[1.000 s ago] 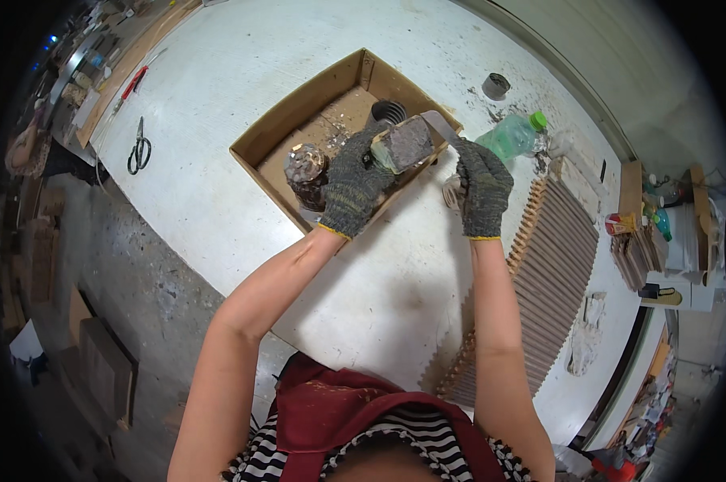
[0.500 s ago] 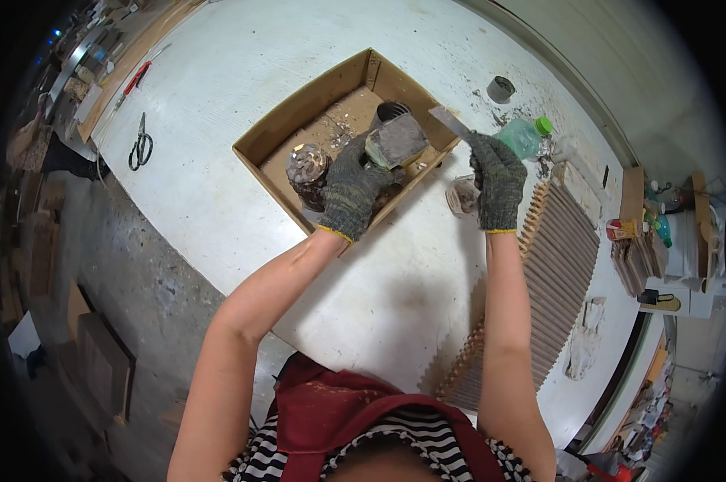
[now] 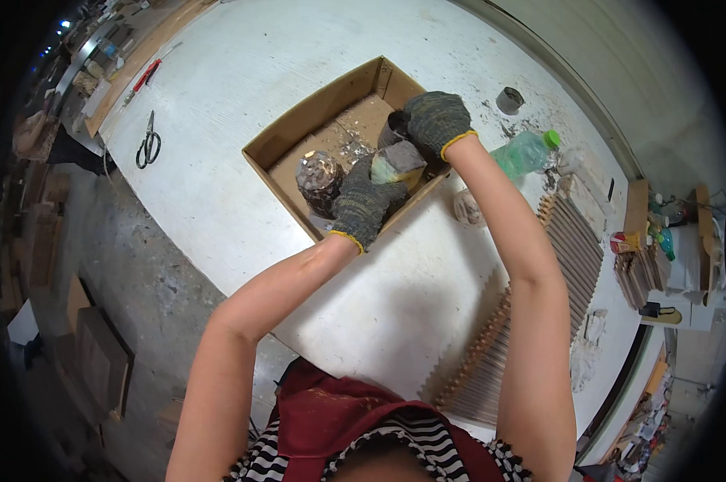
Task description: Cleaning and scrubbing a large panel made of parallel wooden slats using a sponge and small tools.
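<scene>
My left hand point(image 3: 365, 199), in a dark grey knit glove with a yellow cuff, is closed on a sponge-like block point(image 3: 399, 161) with a dirty grey top and pale yellow-green side. It holds the block over the near part of a shallow cardboard box point(image 3: 315, 111). Beside that hand stands a jar-like container point(image 3: 319, 178) with a flaky, crusted top. My gloved right hand point(image 3: 438, 120) is closed at the box's far right, next to a dark round pot point(image 3: 393, 130). The flat metal strip it held earlier is hidden now.
A green-capped plastic bottle point(image 3: 528, 154), a grey ring-shaped cup point(image 3: 510, 100) and a small jar point(image 3: 467, 207) stand right of the box. A ridged wooden rack point(image 3: 568, 265) lies at the right. Scissors point(image 3: 148, 145) and a red-handled tool point(image 3: 146, 75) lie left on the white table point(image 3: 210, 217).
My right hand has swung left and away from me, from beside the box to over its far right side. My left hand has tilted the block, showing more of its pale side.
</scene>
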Tool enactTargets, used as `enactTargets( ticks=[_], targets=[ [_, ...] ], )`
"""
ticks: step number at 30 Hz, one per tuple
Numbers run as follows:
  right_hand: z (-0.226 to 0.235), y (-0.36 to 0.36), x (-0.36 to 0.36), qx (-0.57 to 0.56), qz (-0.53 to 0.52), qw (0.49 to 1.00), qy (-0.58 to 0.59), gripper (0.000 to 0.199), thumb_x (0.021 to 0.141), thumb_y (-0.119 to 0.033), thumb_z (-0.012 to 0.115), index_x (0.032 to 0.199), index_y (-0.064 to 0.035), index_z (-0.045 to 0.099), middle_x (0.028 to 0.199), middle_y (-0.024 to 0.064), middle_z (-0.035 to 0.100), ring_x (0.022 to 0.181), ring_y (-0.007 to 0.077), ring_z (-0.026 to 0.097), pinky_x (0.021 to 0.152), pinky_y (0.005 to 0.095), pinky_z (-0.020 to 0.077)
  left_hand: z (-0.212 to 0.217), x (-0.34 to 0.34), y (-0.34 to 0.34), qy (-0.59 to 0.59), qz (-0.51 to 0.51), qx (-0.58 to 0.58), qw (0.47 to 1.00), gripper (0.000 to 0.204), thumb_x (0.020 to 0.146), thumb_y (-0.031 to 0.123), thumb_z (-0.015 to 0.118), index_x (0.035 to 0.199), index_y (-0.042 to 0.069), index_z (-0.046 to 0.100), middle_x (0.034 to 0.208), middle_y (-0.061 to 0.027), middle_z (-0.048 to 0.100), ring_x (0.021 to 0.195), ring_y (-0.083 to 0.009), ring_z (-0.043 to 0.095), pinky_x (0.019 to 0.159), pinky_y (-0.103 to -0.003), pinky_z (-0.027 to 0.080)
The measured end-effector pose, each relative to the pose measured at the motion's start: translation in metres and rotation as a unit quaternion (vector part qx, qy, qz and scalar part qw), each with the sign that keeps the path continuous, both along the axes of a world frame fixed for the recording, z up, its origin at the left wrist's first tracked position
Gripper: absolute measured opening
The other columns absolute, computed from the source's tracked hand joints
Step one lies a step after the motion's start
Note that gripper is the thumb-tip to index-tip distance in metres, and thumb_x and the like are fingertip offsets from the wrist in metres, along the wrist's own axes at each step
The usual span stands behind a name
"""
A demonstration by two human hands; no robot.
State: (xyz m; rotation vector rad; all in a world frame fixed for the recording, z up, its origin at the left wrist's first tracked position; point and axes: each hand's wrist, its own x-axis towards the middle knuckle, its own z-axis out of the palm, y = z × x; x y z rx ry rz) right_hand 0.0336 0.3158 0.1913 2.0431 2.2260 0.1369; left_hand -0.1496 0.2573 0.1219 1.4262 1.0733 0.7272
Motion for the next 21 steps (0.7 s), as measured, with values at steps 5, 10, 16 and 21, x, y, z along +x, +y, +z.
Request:
enactTargets(
  ticks=[5,10,16,21],
  targets=[
    [0.004,0.011,0.000,-0.093,0.017,0.995,-0.038,0.025,0.084,-0.025,0.061,0.093,-0.0085,0.077,0.093,0.0159,0.074,0.088,0.0329,0.072,0.076,0.0443,0.0560,-0.008,0.003,0.003,-0.029,0.027,-0.022,0.999,0.062,0.068,0.026,0.081,0.121,0.001,0.059,0.107,-0.0177,0.068,0.097,-0.0297,0.064,0.087,-0.039,0.051],
    [0.026,-0.030,0.012,0.010,-0.067,0.994,0.091,0.029,0.088,-0.032,0.058,0.098,-0.0104,0.075,0.096,0.0144,0.073,0.090,0.0326,0.070,0.081,0.0440,0.0547,-0.008,0.001,0.002,-0.074,0.023,-0.034,0.996,0.061,0.071,0.023,0.081,0.123,0.001,0.058,0.108,-0.0175,0.068,0.098,-0.0286,0.064,0.087,-0.038,0.051],
    [0.003,-0.083,0.028,0.134,-0.126,0.961,0.205,0.029,0.096,-0.030,0.052,0.108,-0.0110,0.071,0.110,0.0116,0.070,0.099,0.0320,0.067,0.088,0.0427,0.0531,0.019,0.007,0.000,-0.123,0.041,-0.057,0.990,0.060,0.075,0.018,0.082,0.127,0.002,0.055,0.108,-0.0148,0.067,0.097,-0.0244,0.064,0.084,-0.035,0.053],
    [-0.024,-0.095,0.022,0.151,-0.092,0.971,0.157,0.028,0.098,-0.024,0.052,0.117,-0.0087,0.067,0.116,0.0119,0.069,0.104,0.0308,0.066,0.091,0.0398,0.0514,0.016,0.008,0.003,-0.104,0.061,-0.010,0.993,0.059,0.077,0.016,0.081,0.127,0.002,0.054,0.107,-0.0123,0.066,0.088,-0.0210,0.065,0.072,-0.033,0.055]
  ],
)
